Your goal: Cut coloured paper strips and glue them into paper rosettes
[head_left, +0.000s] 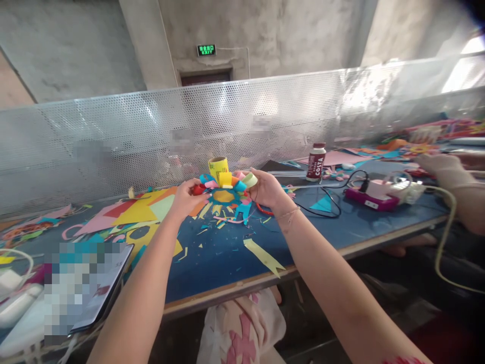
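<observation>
Two hands [185, 198] [266, 189] apparently hold one looped paper flower [223, 196].

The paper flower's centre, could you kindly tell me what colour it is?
The centre is golden yellow, best seen in the head view.

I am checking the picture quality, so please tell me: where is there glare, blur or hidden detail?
Head view throughout: glare whitens part of the mesh screen; mosaic blocks hide part of the tablet; another person's hand looks soft; the paper flower shows distinct colours; COSTA is legible on the bottle.
</observation>
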The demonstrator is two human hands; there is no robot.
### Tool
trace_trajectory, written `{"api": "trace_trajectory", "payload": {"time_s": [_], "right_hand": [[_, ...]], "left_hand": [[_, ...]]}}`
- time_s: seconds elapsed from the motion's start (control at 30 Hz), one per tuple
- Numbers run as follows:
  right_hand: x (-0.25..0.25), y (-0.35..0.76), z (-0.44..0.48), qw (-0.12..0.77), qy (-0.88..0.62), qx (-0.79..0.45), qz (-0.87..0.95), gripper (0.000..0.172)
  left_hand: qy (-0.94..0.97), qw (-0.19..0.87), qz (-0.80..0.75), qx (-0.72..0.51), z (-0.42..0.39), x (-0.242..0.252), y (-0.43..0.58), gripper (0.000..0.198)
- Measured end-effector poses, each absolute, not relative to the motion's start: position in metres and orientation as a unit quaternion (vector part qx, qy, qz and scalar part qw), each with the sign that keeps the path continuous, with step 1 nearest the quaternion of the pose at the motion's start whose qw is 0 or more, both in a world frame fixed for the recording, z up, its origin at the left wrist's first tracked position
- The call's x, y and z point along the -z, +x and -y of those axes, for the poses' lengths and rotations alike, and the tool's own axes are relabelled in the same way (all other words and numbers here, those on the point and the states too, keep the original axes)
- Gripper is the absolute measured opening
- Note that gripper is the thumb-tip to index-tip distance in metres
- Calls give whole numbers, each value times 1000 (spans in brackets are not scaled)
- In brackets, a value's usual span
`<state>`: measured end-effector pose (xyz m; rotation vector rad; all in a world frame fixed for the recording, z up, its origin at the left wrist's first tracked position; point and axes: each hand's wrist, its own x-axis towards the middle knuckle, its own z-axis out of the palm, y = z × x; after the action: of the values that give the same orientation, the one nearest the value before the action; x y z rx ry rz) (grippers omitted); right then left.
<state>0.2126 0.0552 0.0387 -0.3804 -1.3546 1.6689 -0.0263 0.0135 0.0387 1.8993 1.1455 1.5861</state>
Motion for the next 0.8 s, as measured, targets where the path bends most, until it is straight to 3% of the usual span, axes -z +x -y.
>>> {"api": "trace_trajectory", "payload": {"time_s": [0.17, 0.37, 0.6, 0.8], "right_hand": [[-39, 217, -57, 462, -137, -616, 624, 46], [-34, 218, -67, 469, -149, -638, 592, 29], [-32, 218, -68, 415, -159, -698, 561, 26], [-30, 221, -69, 403, -169, -713, 549, 11]], "left_hand": [[659, 220, -408, -592, -13, -39, -25, 28], [657, 233, -395, -599, -14, -38, -26, 28], [690, 231, -392, -562, -8, -40, -23, 32], [710, 262, -378, -534, -3, -43, -22, 32]]}}
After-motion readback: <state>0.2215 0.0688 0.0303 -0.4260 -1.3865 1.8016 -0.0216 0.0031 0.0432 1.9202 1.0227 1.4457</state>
